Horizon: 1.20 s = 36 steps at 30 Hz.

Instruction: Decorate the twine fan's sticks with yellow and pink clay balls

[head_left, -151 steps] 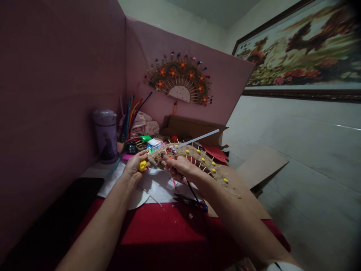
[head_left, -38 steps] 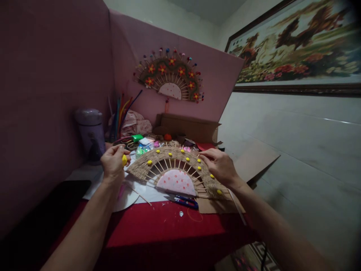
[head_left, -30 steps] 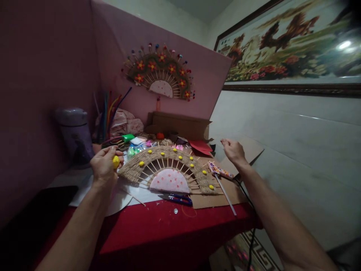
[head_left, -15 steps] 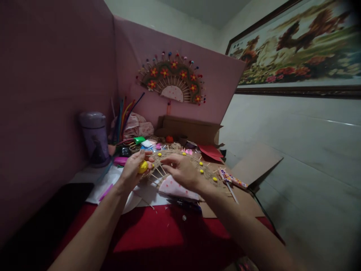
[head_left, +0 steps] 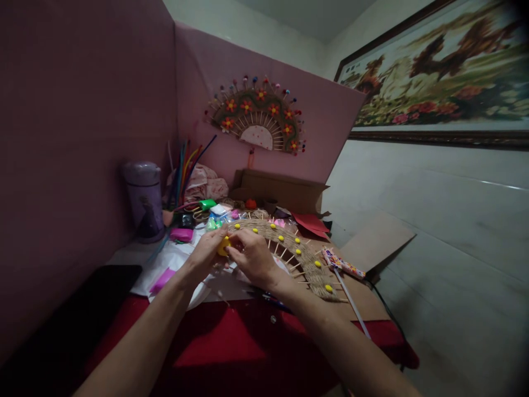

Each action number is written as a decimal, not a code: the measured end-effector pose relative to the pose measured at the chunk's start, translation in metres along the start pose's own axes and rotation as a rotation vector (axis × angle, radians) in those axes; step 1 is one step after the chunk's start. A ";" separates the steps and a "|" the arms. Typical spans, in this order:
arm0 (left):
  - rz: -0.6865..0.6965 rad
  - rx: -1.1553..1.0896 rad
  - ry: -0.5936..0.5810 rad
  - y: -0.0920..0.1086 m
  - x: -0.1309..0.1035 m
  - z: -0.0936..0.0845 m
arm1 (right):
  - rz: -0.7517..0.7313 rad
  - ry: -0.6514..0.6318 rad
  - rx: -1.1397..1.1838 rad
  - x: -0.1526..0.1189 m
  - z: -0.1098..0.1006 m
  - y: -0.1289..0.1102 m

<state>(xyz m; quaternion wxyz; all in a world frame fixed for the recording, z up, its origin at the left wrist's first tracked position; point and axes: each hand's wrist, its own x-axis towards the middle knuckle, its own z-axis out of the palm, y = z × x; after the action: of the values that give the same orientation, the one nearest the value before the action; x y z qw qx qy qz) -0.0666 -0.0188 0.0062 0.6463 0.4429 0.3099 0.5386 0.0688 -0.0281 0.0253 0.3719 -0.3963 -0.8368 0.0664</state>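
Observation:
My left hand [head_left: 210, 251] is closed around a lump of yellow modelling clay [head_left: 223, 246]. Against that lump, the fingers of my right hand [head_left: 255, 258] are pinched, gripping the clay's right side. Just beyond both hands lies a woven twine fan [head_left: 309, 255] with thin wooden sticks for ribs, dotted with several small yellow clay balls [head_left: 298, 241]. My right hand covers most of the fan's pale, dotted centre piece, and the fan's left end is hidden behind my hands.
A purple flask [head_left: 144, 204] stands at the left beside colourful pipe cleaners [head_left: 185, 171]. Packets of clay [head_left: 182, 235] lie on white paper. A decorated fan [head_left: 260, 118] hangs on the pink panel. Cardboard [head_left: 285, 190], red sheets [head_left: 309, 223] and a flowery strip with a pale stick [head_left: 345, 264] lie farther right.
My right hand has moved left, from over the fan to the yellow clay in my left hand, and now pinches it. More of the fan's right side shows; the pale stick has shifted.

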 end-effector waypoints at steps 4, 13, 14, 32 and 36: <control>0.014 0.036 -0.122 -0.001 -0.001 -0.001 | 0.048 0.009 0.049 -0.002 -0.008 0.001; 0.017 -0.001 -0.015 0.002 0.000 0.001 | 0.083 0.077 0.392 -0.006 -0.006 0.015; 0.013 -0.014 -0.013 0.002 -0.001 0.001 | 0.036 0.064 0.407 -0.006 -0.008 0.017; -0.056 0.040 -0.109 0.001 -0.005 0.003 | -0.211 0.034 0.081 -0.012 -0.015 0.022; -0.077 0.022 -0.106 0.001 -0.006 0.001 | 0.009 0.020 0.383 -0.012 -0.014 0.024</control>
<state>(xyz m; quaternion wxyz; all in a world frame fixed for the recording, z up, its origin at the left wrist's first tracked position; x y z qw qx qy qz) -0.0671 -0.0244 0.0070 0.6771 0.4657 0.2980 0.4856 0.0977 -0.0230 0.0192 0.4483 -0.3227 -0.8034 0.2223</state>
